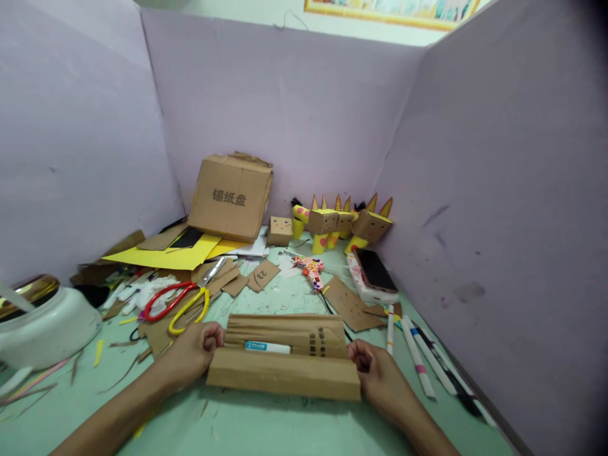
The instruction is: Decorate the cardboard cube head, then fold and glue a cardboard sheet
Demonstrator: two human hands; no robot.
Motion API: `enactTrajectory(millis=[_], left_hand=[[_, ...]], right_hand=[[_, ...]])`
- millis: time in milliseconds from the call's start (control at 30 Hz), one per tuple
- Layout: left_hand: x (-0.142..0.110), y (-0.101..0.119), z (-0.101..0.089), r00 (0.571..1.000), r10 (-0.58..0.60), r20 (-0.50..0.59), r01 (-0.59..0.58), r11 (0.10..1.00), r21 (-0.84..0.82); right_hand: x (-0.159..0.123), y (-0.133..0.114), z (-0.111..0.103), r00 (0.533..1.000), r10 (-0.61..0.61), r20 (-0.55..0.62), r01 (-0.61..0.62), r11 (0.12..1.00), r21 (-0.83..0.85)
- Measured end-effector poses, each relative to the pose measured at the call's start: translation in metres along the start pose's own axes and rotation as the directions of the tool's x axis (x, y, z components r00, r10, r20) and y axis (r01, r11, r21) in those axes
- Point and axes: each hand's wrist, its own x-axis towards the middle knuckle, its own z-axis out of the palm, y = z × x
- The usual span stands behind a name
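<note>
Scissors (189, 287) on scraps (236, 285), unheld; left grip (196, 354) pinched on left end of cardboard (285, 373), at front of counter (242, 430); panels creased, long edges not yet joined; tube (268, 347) in open fold; finished-looking figures (323, 221) behind; right grip (379, 375) pinching right end.

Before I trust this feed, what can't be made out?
In the head view:
White stick: lower side, hidden by the folded cardboard.
Left hand, right hand: some fingers, hidden behind the knuckles.
Small print on the cardboard: blurred.
White container: cut off by the left edge.
</note>
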Motion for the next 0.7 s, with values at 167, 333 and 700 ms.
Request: enactTrajectory(millis=[167,333,700], left_hand=[[-0.002,-0.004,-0.001,0.978,0.202,-0.05,-0.206,0.975,-0.084],[-0.007,-0.001,-0.01,0.953,0.282,-0.109,-0.291,0.954,-0.077],[-0.003,0.003,-0.003,0.994,0.062,-0.092,-0.1,0.862,-0.496]], right_hand=[[-0.012,-0.006,-0.003,0.985,-0.171,-0.027,0.173,0.957,0.233],[-0.013,-0.006,-0.011,0.946,-0.302,-0.114,0.318,0.935,0.16],[-0.017,-0.024,-0.009,0.997,-0.08,-0.021,0.069,0.672,0.737]])
